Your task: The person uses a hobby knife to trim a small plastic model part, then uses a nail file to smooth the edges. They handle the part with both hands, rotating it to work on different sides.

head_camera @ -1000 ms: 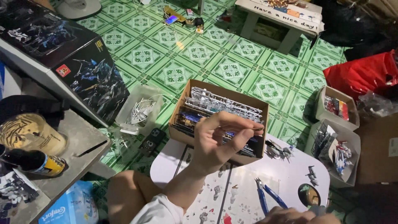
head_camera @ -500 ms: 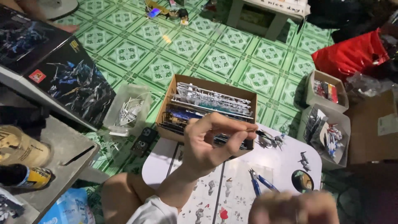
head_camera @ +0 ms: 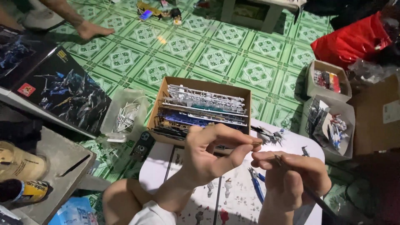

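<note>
My left hand [head_camera: 212,152] is raised over the white table [head_camera: 291,143], pinching a tiny brown model part [head_camera: 255,144] between thumb and fingertips. My right hand [head_camera: 289,175] meets it from the right, gripping a thin dark tool [head_camera: 310,193] whose tip points at the part. Just behind my hands stands an open cardboard box [head_camera: 164,98] packed with white, blue and clear plastic part frames. Blue-handled nippers [head_camera: 255,183] lie on the printed instruction sheet [head_camera: 233,196] below my hands.
A large dark kit box lid [head_camera: 62,93] leans at the left beside a clear bag of white parts [head_camera: 125,116]. Small boxes [head_camera: 327,79] with parts and a red bag [head_camera: 354,39] sit at the right. Another person's foot [head_camera: 89,30] rests on the green tiled floor.
My left hand stayed raised with the small part. My right hand rose from the bottom edge with the thin tool and now meets the left fingertips.
</note>
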